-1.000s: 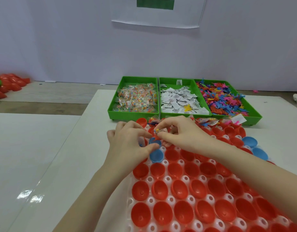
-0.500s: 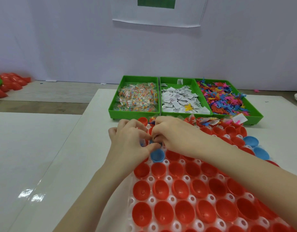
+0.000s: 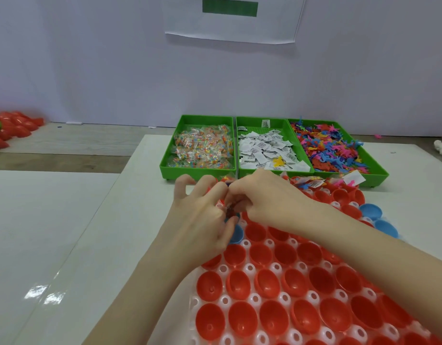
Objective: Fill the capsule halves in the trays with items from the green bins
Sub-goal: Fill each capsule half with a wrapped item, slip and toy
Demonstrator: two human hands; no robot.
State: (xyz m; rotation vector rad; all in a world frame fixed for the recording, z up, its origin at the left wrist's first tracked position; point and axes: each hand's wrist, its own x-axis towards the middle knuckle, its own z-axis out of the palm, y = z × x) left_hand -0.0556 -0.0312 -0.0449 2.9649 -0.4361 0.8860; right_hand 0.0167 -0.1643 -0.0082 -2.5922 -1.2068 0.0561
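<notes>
A white tray (image 3: 250, 269) holds rows of red capsule halves (image 3: 242, 319), most of them hollow. My left hand (image 3: 202, 217) and my right hand (image 3: 267, 197) meet over the tray's far left corner, above a blue capsule half (image 3: 237, 235). Both pinch a small bundle of items (image 3: 231, 207) between their fingertips; the fingers hide most of it. Behind stand three green bins: clear bead packets (image 3: 202, 148), white paper slips (image 3: 263, 150), colourful plastic figures (image 3: 332, 150). Capsule halves in the far row (image 3: 312, 184) hold items.
Two more blue halves (image 3: 370, 211) sit at the tray's right edge. Loose red halves (image 3: 13, 128) are piled at the far left beside a green edge. A white wall with a paper sheet (image 3: 230, 18) rises behind the bins. White tabletop (image 3: 53, 232) stretches to the left.
Both hands have shifted slightly away from me and closed in on each other. My left fingers have spread while the fingertips keep working the small bundle.
</notes>
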